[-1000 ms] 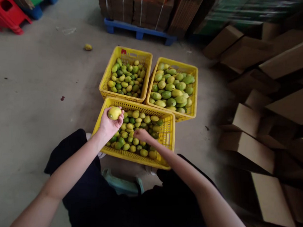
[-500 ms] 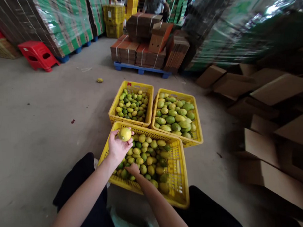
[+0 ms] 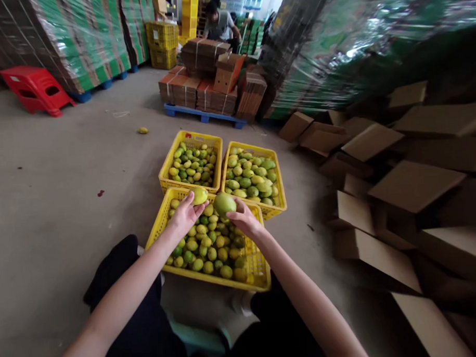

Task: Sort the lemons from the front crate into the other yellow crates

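Note:
My left hand holds a yellow lemon between thumb and fingers, above the near yellow crate. My right hand grips a larger green lemon just to the right of it, over the same crate. Many yellow and green lemons lie in that crate, with part of its right end bare. Behind it stand a far left crate of smaller green and yellow lemons and a far right crate of larger ones.
A loose lemon lies on the floor. Opened cardboard boxes are heaped at right. Flattened cartons sit on a blue pallet, with a person behind. A red stool stands at left, near wrapped stacks.
My right hand has come up out of the near crate with a green lemon and moved beside the left. My left hand still holds its yellow lemon. The view has shifted right.

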Demonstrator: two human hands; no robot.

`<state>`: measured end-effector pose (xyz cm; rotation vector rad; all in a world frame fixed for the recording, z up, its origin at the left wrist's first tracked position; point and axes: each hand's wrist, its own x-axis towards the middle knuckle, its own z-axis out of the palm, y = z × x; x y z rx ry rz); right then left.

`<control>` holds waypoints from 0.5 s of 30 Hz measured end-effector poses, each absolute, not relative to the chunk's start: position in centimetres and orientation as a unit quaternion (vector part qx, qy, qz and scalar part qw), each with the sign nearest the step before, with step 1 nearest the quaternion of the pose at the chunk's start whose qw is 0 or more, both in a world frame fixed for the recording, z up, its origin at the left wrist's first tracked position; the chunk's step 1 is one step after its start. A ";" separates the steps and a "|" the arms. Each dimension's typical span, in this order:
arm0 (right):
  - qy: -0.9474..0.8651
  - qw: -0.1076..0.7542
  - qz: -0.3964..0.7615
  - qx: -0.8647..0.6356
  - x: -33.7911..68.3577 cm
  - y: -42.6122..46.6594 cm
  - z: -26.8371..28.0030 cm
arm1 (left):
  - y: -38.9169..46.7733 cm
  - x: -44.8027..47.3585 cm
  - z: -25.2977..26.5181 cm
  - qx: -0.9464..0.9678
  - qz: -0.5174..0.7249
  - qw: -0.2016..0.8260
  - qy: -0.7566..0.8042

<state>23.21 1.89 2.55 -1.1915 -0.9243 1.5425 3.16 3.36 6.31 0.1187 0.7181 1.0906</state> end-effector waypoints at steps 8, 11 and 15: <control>-0.484 0.543 0.502 -0.467 23.0 -1.7 4.3 | 1.7 4.9 4.1 0.196 0.459 0.821 0.277; -0.533 0.532 0.442 -0.488 23.3 -1.7 3.6 | 1.7 5.0 4.0 0.282 0.493 0.779 0.266; -0.620 0.520 0.256 -0.529 24.4 -2.0 4.8 | 2.0 4.9 4.1 0.382 0.474 0.747 0.267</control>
